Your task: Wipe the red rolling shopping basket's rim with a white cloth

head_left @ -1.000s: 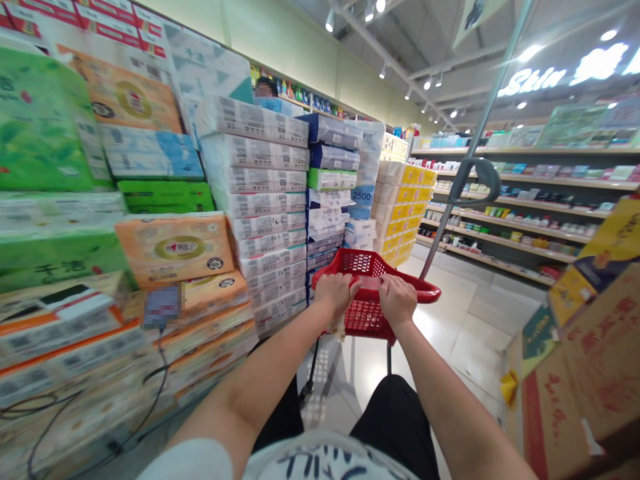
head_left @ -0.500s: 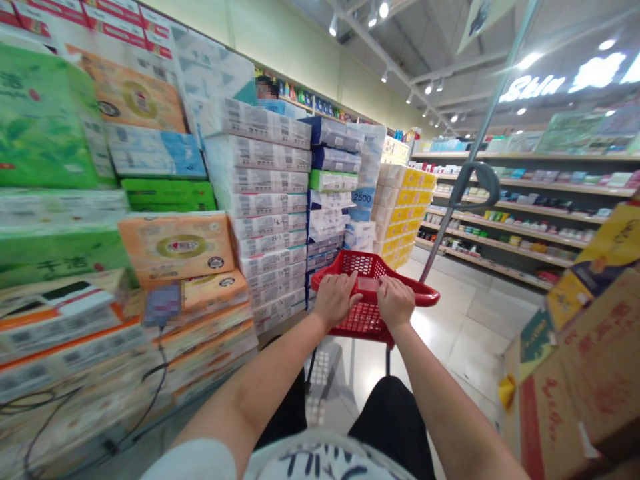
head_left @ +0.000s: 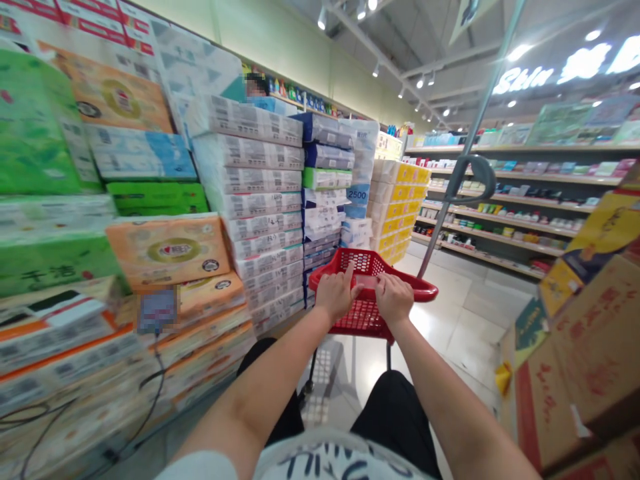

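Left hand (head_left: 334,295): draped over handle (head_left: 367,284), index finger and thumb spread, other fingers' closure indiscernible | Right hand (head_left: 395,298): curled over handle | Red cart (head_left: 367,317): near, right of stacked packs (head_left: 267,200)

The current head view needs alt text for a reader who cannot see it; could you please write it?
A person's left hand and right hand are on a red shopping cart; stacked wrapped packs line the left, with cardboard boxes at right and stocked shelves beyond.
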`<state>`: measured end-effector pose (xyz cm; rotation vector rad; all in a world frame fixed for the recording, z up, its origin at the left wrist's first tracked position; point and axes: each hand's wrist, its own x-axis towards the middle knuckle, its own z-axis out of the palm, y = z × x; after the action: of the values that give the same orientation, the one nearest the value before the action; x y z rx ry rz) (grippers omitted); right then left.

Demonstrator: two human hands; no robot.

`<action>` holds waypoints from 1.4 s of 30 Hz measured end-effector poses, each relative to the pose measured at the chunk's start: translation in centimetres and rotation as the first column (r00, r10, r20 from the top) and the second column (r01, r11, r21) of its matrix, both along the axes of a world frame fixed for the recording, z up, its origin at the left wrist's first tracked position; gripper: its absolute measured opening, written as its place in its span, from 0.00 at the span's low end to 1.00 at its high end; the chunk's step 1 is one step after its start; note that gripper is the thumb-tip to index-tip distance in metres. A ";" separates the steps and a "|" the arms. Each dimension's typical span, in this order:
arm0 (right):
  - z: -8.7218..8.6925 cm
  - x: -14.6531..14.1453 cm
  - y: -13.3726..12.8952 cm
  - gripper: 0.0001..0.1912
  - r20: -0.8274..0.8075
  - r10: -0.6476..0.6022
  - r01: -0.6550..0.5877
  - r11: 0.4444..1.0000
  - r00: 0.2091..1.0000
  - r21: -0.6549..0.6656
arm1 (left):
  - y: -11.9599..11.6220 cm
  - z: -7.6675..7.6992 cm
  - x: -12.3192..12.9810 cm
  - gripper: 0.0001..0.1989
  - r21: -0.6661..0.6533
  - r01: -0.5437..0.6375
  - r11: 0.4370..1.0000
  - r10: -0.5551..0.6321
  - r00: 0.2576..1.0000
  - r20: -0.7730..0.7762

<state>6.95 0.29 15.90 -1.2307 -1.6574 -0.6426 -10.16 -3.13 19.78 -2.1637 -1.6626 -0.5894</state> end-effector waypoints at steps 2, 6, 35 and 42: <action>0.0 -0.1 0.0 0.15 0.000 0.010 -0.010 1.000 1.000 0.005 | 0.4 0.3 0.0 0.35 -0.106 -0.052 0.993 0.054 0.998 0.017; 0.2 -0.4 -0.1 0.15 -0.009 0.012 -0.012 1.000 1.000 0.009 | -0.1 -0.4 -0.2 0.33 0.024 0.029 0.999 -0.029 1.000 -0.007; 0.2 -0.7 -0.5 0.15 -0.001 0.025 -0.025 1.000 1.000 0.005 | 0.0 0.4 0.3 0.33 -0.113 -0.097 0.989 0.104 0.993 0.053; 0.3 -1.1 -0.7 0.15 -0.007 0.024 -0.025 1.000 1.000 -0.005 | -0.9 -0.7 -0.3 0.28 0.128 0.028 0.991 -0.028 1.000 -0.003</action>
<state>5.84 -0.37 16.21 -1.2131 -1.6670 -0.6190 -10.48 -4.05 19.04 -2.0981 -1.5512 -0.6831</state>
